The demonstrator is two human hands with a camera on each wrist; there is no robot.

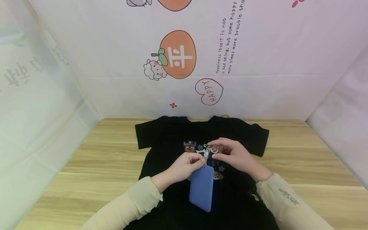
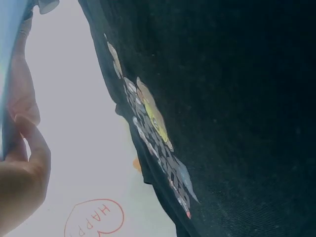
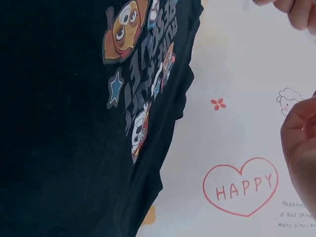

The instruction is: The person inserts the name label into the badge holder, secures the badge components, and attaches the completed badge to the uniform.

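In the head view, a flat blue card holder (image 1: 202, 188) hangs upright over a black T-shirt (image 1: 169, 134), with a silver clasp (image 1: 206, 152) at its top. My left hand (image 1: 187, 166) pinches the holder's top edge, just below the clasp. The fingers of my right hand (image 1: 234, 156) are bent beside the clasp, the index fingertip close to its upper end; whether they grip it is unclear. The left wrist view shows part of the holder (image 2: 7, 74) at its left edge. The right hand (image 3: 301, 148) is cut off in the right wrist view.
Cartoon dogs, stars and lettering are printed on the shirt, which lies on a wood-grain table (image 1: 95, 166). A white printed sheet (image 1: 115, 64) rises behind, with more white sheeting (image 1: 31, 105) at the sides.
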